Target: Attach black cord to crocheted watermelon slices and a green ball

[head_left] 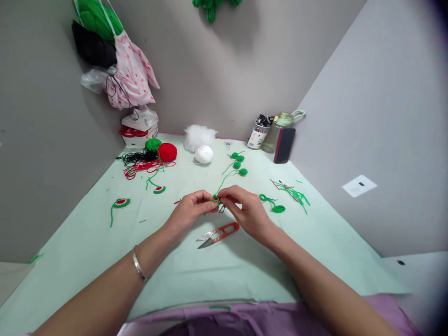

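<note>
Near the middle of the table, my left hand (198, 205) pinches a small red and green crochet piece (216, 199) between thumb and fingertips. My right hand (245, 205) is closed on the same piece from the other side. A small dark loop (221, 209) hangs below the fingertips; what it belongs to is too small to tell. From the piece, a green strand runs up toward a green crocheted ball (243, 172). Just below my hands lie thread snips (219, 234) with orange handles, blades pointing left. The fingers hide much of the piece.
Two crocheted watermelon slices (122, 203) lie at left, below red yarn (167, 152) and black strands. White yarn (204, 154) and stuffing (200, 136) sit at the back. Green leaf (278, 209) and yarn scraps (296, 195) lie right. A phone (284, 145) leans by a bottle (271, 137).
</note>
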Demonstrator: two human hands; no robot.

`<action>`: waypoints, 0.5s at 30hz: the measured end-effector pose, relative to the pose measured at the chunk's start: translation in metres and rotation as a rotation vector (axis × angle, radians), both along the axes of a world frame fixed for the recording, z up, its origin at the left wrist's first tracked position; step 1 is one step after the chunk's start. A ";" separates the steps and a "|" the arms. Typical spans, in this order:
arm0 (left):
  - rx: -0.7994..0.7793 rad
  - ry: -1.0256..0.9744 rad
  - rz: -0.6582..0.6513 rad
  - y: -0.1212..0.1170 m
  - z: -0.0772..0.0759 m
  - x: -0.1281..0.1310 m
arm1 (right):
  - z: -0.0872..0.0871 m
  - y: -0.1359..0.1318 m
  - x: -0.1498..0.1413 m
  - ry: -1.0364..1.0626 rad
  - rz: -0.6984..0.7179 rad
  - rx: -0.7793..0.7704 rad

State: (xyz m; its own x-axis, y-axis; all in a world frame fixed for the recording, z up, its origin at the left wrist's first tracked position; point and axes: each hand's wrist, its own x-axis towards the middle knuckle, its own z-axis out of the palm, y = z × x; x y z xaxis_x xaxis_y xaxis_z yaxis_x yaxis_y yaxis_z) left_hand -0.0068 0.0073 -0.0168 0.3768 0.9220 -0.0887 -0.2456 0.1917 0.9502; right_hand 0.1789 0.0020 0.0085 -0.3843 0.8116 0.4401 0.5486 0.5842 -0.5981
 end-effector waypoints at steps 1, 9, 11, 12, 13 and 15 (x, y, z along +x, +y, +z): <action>-0.002 -0.003 0.003 0.000 -0.001 0.000 | 0.000 -0.002 -0.002 -0.052 0.013 0.037; 0.037 0.080 0.037 0.000 0.001 0.003 | -0.003 -0.006 -0.005 -0.392 -0.044 0.348; 0.066 0.138 0.068 0.001 -0.001 0.004 | -0.002 -0.013 -0.006 -0.378 -0.015 0.535; 0.072 0.156 0.084 0.001 -0.001 0.004 | 0.000 -0.017 -0.007 -0.345 0.036 0.592; 0.071 0.160 0.095 0.002 -0.002 0.004 | 0.001 -0.022 -0.008 -0.292 0.097 0.588; 0.052 0.123 0.100 0.002 -0.004 0.003 | 0.006 -0.028 -0.011 -0.185 0.171 0.434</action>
